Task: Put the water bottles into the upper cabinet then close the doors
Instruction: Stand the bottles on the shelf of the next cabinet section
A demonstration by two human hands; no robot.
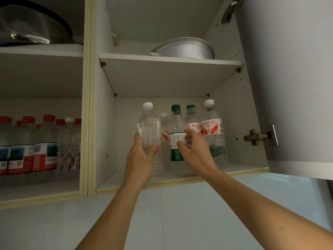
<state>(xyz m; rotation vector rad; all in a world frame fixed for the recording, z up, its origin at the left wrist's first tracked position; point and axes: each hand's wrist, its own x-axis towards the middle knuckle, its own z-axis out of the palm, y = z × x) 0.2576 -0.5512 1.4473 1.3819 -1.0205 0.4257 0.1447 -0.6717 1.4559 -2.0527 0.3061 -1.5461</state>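
I'm at the open cabinet (108,112), door (288,87) swung wide. On its lower shelf (239,168), my right hand (193,150) wraps the green-capped bottle (175,134) among others there; my left hand (142,157) grips the clear bottle (148,129), held just above the shelf's front. Placing step, I judge: set both down, let go, then close up.

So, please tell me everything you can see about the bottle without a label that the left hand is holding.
The unlabelled bottle is clear ribbed plastic with a white screw cap, which is on. How full it is cannot be judged. It stands nearly upright, tilted slightly, raised at the front of the lower right compartment of the cabinet. The left hand grips its lower half, thumb on the right side. It is beside the green-capped bottle.
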